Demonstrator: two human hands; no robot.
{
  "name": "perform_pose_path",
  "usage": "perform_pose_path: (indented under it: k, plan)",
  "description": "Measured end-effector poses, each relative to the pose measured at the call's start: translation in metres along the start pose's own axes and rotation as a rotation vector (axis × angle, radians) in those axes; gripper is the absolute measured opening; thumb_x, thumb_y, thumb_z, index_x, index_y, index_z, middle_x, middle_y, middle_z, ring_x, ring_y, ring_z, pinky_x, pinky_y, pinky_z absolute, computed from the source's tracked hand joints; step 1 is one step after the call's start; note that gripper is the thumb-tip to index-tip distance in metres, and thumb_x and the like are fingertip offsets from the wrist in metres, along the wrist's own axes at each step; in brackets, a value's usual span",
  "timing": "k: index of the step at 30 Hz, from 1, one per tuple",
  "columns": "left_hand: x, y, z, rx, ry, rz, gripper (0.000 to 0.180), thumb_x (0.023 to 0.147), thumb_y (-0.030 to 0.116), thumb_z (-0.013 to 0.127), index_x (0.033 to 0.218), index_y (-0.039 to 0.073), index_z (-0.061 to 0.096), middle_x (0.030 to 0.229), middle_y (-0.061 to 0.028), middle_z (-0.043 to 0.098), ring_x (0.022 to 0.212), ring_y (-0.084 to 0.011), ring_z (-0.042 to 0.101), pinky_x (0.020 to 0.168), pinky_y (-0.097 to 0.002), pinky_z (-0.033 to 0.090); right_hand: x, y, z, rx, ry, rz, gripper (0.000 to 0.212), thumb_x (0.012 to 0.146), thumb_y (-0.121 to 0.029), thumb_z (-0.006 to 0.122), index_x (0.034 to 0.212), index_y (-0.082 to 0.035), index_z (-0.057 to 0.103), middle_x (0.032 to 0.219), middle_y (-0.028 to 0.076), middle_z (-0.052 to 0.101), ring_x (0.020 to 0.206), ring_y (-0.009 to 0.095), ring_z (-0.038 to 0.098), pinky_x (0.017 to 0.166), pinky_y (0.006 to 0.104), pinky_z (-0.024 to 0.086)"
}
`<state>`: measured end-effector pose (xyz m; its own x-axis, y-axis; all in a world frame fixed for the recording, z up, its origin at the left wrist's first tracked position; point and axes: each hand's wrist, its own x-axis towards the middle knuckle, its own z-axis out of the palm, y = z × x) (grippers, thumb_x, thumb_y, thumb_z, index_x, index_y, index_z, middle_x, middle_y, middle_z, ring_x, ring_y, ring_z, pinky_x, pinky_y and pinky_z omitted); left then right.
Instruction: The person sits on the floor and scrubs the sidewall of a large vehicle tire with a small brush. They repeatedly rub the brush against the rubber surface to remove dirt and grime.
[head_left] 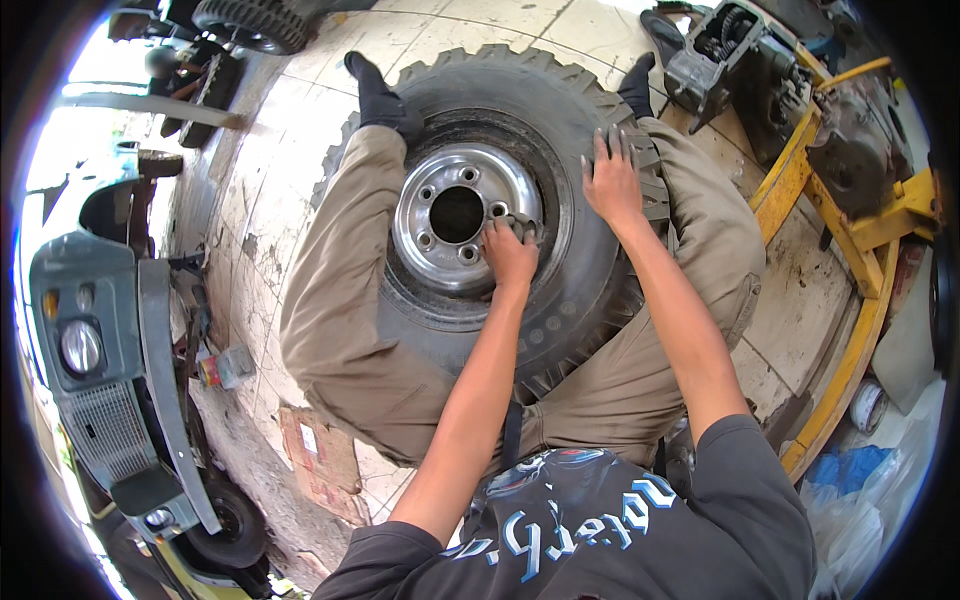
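Note:
A large knobby tyre lies flat on the floor between my outstretched legs. In its middle sits a silvery steel wheel rim with a round centre hole and several bolt holes. My left hand is closed against the right part of the rim, beside a bolt hole. Its fingers press a small dark grey piece, perhaps cloth, that I cannot make out. Spread flat, my right hand rests on the tyre's sidewall at the right, near the tread, holding nothing.
A grey-green vehicle with its bumper stands at the left. A yellow metal stand and greasy machine parts are at the right. Flattened cardboard lies on the tiles at lower left; plastic bags at lower right.

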<state>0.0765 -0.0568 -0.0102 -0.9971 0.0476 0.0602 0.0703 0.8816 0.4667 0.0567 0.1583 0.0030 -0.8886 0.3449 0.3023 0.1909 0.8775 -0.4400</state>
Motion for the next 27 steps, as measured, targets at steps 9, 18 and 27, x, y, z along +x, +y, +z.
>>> perform_pose_path:
  k: [9, 18, 27]
  plan:
    - [-0.006, -0.011, 0.003, -0.081, 0.002, 0.011, 0.038, 0.078, 0.013, 0.079, 0.105, -0.001, 0.057, 0.116, -0.0233, 0.057, 0.118, -0.0443, 0.051, 0.102, -0.0538, 0.038, -0.007, -0.003, -0.002, 0.083, -0.004, 0.005, 0.054, 0.095, -0.008, 0.053, 0.146, 0.003, 0.047, 0.154, 0.031, 0.038, 0.144, 0.047, 0.036, 0.119, 0.0548, 0.030]
    - [-0.009, -0.004, -0.005, -0.100, 0.014, -0.029, 0.042, 0.078, 0.016, 0.080, 0.110, -0.001, 0.058, 0.112, -0.0200, 0.057, 0.115, -0.0406, 0.052, 0.100, -0.0549, 0.039, -0.007, -0.004, 0.001, 0.012, -0.001, -0.028, 0.054, 0.101, -0.023, 0.052, 0.148, 0.002, 0.045, 0.155, 0.030, 0.038, 0.145, 0.046, 0.035, 0.120, 0.0553, 0.028]
    - [0.001, -0.009, -0.011, -0.093, -0.065, 0.079, 0.047, 0.080, 0.020, 0.080, 0.114, -0.004, 0.057, 0.116, -0.0216, 0.059, 0.116, -0.0402, 0.055, 0.099, -0.0511, 0.045, -0.020, -0.006, -0.002, -0.338, -0.237, -0.153, 0.065, 0.103, -0.035, 0.050, 0.160, -0.011, 0.030, 0.161, 0.036, 0.019, 0.150, 0.051, 0.021, 0.123, 0.0568, 0.019]
